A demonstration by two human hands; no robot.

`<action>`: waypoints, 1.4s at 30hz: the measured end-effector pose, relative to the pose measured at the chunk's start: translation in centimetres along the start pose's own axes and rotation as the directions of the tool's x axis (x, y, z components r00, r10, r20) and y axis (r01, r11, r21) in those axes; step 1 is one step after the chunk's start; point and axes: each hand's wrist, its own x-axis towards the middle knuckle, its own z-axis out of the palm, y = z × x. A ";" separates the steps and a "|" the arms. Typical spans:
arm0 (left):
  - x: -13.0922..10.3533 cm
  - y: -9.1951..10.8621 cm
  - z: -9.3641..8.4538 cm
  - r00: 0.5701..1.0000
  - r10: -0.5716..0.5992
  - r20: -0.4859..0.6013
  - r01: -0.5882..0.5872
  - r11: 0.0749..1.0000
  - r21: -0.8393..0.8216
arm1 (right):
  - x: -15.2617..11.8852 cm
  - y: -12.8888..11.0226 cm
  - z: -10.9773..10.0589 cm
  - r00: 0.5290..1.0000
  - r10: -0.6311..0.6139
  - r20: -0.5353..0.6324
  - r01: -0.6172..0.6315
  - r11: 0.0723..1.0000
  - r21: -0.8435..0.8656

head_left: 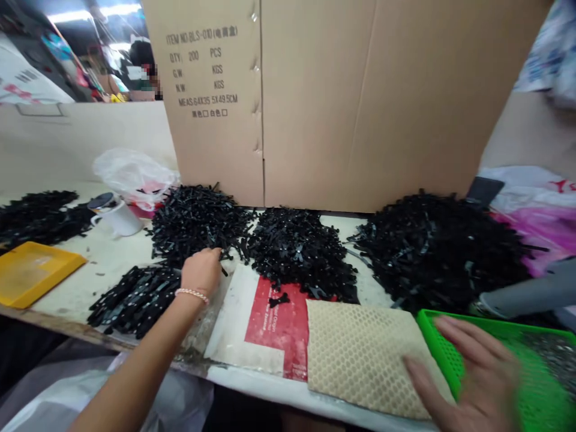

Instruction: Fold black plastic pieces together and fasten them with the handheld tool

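Note:
My left hand (202, 273), with a beaded bracelet on the wrist, is closed at the front edge of a pile of small black strip-shaped pieces (193, 219). A small black strip-shaped piece (224, 264) shows at its fingertips. Flat beside that wrist lie black strips in neat rows (135, 297). My right hand (479, 375), smeared by motion, has thumb and fingers apart over the edge of a green basket (490, 327) of small metal parts (551, 354). Nothing shows in it. Left of it lies a beige honeycomb-textured mat (360, 354).
Two more black piles (299, 246) stand ahead, the larger pile (441, 252) at right. A tall cardboard box (315, 108) walls off the back. A grey cylinder (531, 288) juts in from the right. A mug (119, 219) and yellow tray (33, 273) are at left.

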 end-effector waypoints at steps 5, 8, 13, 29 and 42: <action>-2.1 -2.0 -2.3 0.967 0.071 -0.245 -0.088 0.994 -0.059 | 6.8 2.4 4.7 0.970 -0.133 0.202 0.136 0.991 -0.003; -5.0 -1.9 -2.9 0.918 0.092 -0.386 -0.247 0.894 -0.373 | 10.1 5.1 8.0 0.911 -0.127 0.391 0.199 0.968 -0.149; -11.4 1.7 -1.4 0.992 0.041 -0.118 -0.124 0.382 -0.916 | 12.3 7.8 11.9 0.821 -0.025 0.570 0.251 0.913 -0.322; -14.7 6.8 -1.1 0.987 0.050 0.155 0.161 -0.169 -0.972 | 11.4 0.9 8.3 0.974 -0.013 0.227 0.027 0.998 -0.058; -15.1 9.9 -2.7 0.913 0.073 0.400 0.373 -0.546 -0.750 | -0.7 -8.8 4.4 0.904 -0.285 0.318 0.022 0.775 0.632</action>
